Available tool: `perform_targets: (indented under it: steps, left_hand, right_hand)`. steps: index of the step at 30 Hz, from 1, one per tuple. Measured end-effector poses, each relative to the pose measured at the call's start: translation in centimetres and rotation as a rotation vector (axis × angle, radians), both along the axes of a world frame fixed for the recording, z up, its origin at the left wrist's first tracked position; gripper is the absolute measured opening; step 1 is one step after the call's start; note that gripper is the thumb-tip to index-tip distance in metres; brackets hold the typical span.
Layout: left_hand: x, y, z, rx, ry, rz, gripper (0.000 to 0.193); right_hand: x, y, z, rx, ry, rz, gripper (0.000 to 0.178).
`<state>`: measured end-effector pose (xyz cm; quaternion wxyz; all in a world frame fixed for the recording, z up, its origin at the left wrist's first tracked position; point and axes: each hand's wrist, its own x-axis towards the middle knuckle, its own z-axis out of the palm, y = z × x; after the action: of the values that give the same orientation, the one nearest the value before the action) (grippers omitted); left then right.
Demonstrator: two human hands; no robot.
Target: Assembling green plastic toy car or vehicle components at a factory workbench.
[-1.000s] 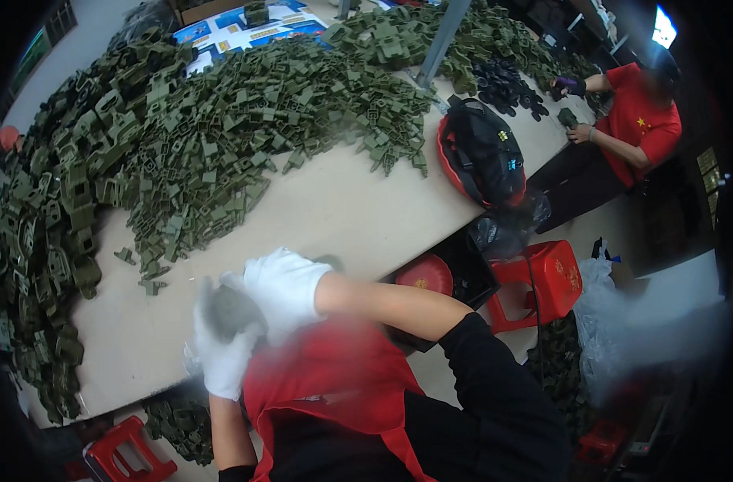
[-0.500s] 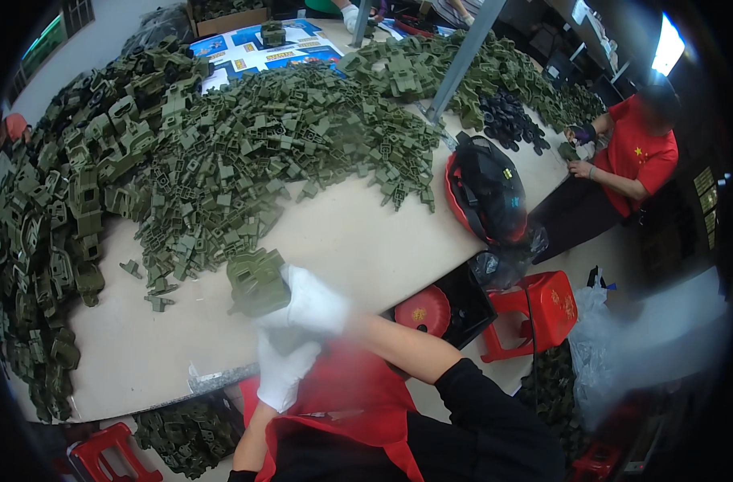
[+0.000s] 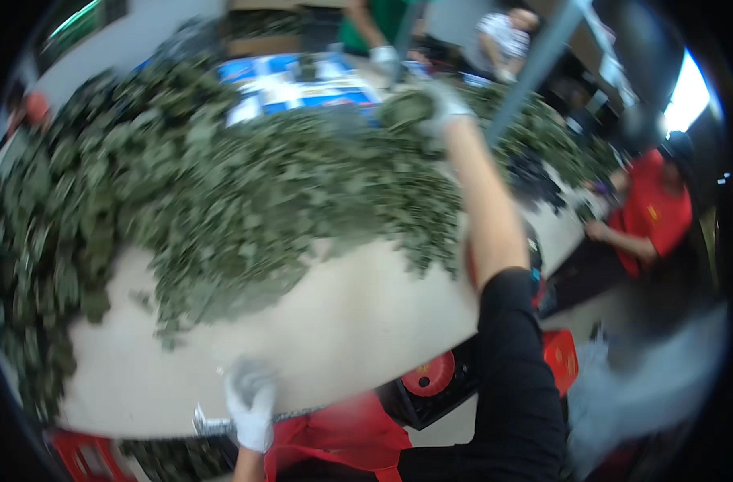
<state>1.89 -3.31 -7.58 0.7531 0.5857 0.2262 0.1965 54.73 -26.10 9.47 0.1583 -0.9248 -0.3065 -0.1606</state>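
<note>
My right arm is stretched far across the table (image 3: 358, 321), and my white-gloved right hand (image 3: 447, 108) is at the back of the heap. A bulky green plastic part (image 3: 405, 111) lies against its fingertips. Motion smears the fingers, so whether they grip it is unclear. Near the front edge, my white-gloved left hand (image 3: 252, 410) has its fingers curled around a blurred greyish piece (image 3: 254, 374). Green plastic parts (image 3: 302, 177) are heaped between the hands and beyond, with larger ones down the left side.
A grey post (image 3: 535, 68) rises beyond my right hand. Black parts (image 3: 534, 181) lie right of it. A person in a red shirt (image 3: 652, 209) works at the right; others work at the back. A black crate (image 3: 419, 402) and red stool (image 3: 559, 360) stand right of me.
My hands were together around a green plastic part near the front edge. The right has swung far forward and right; the left has moved apart, toward the left. The view has shifted.
</note>
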Motion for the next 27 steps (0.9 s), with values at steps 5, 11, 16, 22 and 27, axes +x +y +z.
perform_targets:
  steps: [5, 11, 16, 22, 27]
  left_hand:
    - [0.8, 1.1, -0.1, 0.355, 0.100, -0.168, 0.048]
    - [0.5, 1.1, 1.4, 0.711, 0.063, -0.243, 0.045]
    - [1.1, 0.6, 0.0, 0.865, -0.092, -0.138, 0.039]
    - [0.8, 0.5, -0.1, 0.686, -0.109, -0.176, 0.032]
    - [0.1, 1.0, 0.0, 0.653, -0.143, -0.157, 0.030]
  right_hand:
    - [8.9, -8.1, 0.3, 1.457, 1.100, 0.162, 0.038]
    - [-11.6, 18.4, -7.1, 0.854, 0.637, -0.083, 0.041]
    - [-26.3, 34.6, -6.6, 0.211, 0.207, 0.470, 0.065]
    - [-26.9, 42.1, -10.1, -0.120, 0.133, 0.311, 0.060]
    - [-24.3, 37.1, -3.2, 0.570, 0.837, 0.378, 0.044]
